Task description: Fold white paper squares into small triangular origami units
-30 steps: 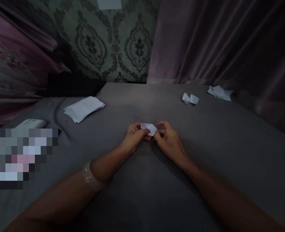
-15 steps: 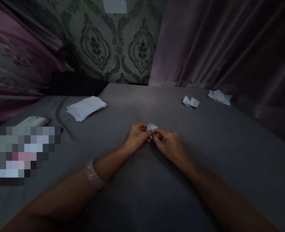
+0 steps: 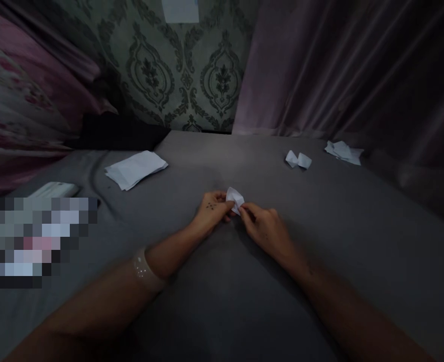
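Observation:
A small folded white paper (image 3: 236, 197) is held between my two hands, above the middle of the grey sheet. My left hand (image 3: 213, 208) pinches its left side, the thumb lying across the front and the other fingers partly hidden behind. At its lower right edge, the thumb and index finger of my right hand (image 3: 263, 221) are closed on the paper. Beyond my right hand stands a folded paper piece (image 3: 298, 160) with two pointed halves.
A stack of white paper sheets (image 3: 136, 169) lies at the back left, in front of a black cloth (image 3: 120, 131). More crumpled or folded papers (image 3: 344, 152) lie at the far right. A white box-like object (image 3: 54, 190) sits left, beside a blurred-out area. Curtains (image 3: 282, 70) and a patterned wall (image 3: 186, 65) border the back.
The paper has turned in my fingers and shows more of its face. My right fingers have shifted slightly down along its edge. The view has moved a little.

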Available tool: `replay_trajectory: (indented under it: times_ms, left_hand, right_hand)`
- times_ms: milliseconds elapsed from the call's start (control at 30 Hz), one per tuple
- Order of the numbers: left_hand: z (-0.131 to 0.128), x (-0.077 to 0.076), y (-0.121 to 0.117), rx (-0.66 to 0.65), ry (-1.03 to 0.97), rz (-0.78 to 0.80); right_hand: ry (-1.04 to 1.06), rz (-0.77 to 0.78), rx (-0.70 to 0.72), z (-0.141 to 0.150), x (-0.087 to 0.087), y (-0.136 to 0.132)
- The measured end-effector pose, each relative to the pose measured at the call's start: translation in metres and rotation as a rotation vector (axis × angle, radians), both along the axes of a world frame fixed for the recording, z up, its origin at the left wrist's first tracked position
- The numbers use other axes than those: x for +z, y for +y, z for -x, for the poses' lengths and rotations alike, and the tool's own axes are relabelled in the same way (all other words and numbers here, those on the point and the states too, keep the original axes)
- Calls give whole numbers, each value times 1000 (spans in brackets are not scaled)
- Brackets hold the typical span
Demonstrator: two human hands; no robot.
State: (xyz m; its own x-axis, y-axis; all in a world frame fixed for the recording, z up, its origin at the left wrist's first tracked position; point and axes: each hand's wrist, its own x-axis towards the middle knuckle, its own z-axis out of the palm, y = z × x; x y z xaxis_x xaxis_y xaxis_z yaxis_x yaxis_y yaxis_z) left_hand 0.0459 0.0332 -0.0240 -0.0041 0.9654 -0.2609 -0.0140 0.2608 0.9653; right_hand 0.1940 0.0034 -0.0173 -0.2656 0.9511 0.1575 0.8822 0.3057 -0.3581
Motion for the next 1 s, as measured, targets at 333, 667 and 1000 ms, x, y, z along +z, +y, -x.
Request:
replay_trajectory:
  times_ms: [333,667,1000]
  left_hand:
    - [4,2,2,-12,-6,35]
    - [7,0,10,27,109,-89]
    - [15,-20,22,-62,180,-298]
  right_hand:
    - [-105,-3,152,-4,9,-6]
    - [-248,-4,157,-3,12,-6]
    - [-222,20,155,1,13,-9]
